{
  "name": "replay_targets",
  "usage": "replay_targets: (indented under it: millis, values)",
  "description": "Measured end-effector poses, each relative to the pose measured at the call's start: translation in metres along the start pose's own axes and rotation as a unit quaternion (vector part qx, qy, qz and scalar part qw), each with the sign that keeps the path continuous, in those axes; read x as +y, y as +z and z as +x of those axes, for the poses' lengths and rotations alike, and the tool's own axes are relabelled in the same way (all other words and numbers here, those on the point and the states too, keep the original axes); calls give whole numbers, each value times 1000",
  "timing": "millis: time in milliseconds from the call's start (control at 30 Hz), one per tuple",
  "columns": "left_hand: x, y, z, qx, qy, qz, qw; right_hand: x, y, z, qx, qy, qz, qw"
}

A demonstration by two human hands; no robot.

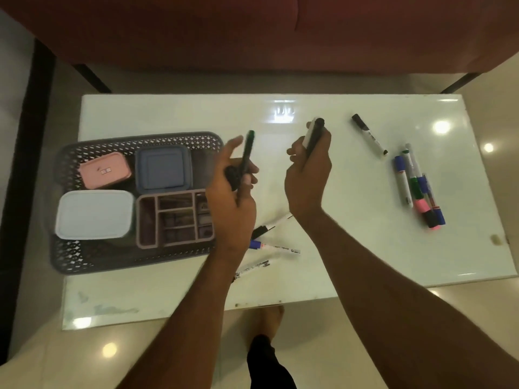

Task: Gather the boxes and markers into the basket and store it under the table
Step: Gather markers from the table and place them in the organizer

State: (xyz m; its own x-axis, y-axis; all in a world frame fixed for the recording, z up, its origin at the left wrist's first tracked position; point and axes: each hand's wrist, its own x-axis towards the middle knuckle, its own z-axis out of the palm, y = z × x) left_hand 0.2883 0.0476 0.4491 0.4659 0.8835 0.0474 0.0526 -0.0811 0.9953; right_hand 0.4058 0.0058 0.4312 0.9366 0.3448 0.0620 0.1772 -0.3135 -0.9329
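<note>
Boxes first, at the left: all four already sit in the grey basket (70, 164), which rests on the left part of the glass table (182, 113). The pink box (105, 170) and blue box (163, 167) lie along its far side, the white box (94, 214) and the open divided tray (175, 219) along its near side. You can expect the loaded basket to be light but a little flexible, so take it by both short rims when you carry it.

Your left hand (233, 197) hovers just right of the basket, fingers closed around a dark marker with a green cap (247, 153); something dark and blurred also sits in that palm, and I cannot tell what it is. Below it, three markers (273, 244) lie loose near the table's near edge, partly hidden by your forearm.

Your right hand (307, 181) is clamped on a black-capped marker (313, 136), held upright over mid-table. Markers like these should be light, stiff and smooth, and they will likely roll on glass, so pinch each across the barrel, not by the cap.

Further right, a lone black-capped marker (369, 135) lies at the far side, and a heap of markers (417, 186) in blue, green and pink lies well to the right. Nothing blocks the way between them and the basket; only a small pale object (495, 239) sits at the right edge, clear of the path.
</note>
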Motion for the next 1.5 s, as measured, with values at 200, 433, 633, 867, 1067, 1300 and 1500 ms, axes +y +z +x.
replay_targets:
  millis: [200,433,633,867,1067,1300,1500]
  values:
    - [23,-72,13,114,-17,-95,989,-54,50,-53,15,-28,136,990]
    - [-4,-135,21,182,-33,-37,982,-66,91,-114,-16,16,191,981]
    - [-16,-151,22,152,-10,-93,984,-45,109,-135,17,17,140,990]
    - [-38,-156,30,155,-10,-94,983,-38,120,-137,39,8,106,994]
    - [-57,-154,20,125,-1,-28,992,-26,122,-139,34,34,51,998]
    - [-63,-153,20,137,11,47,989,-22,133,-146,21,53,34,998]
    - [-63,-153,23,155,-2,49,987,-29,135,-150,34,31,62,997]
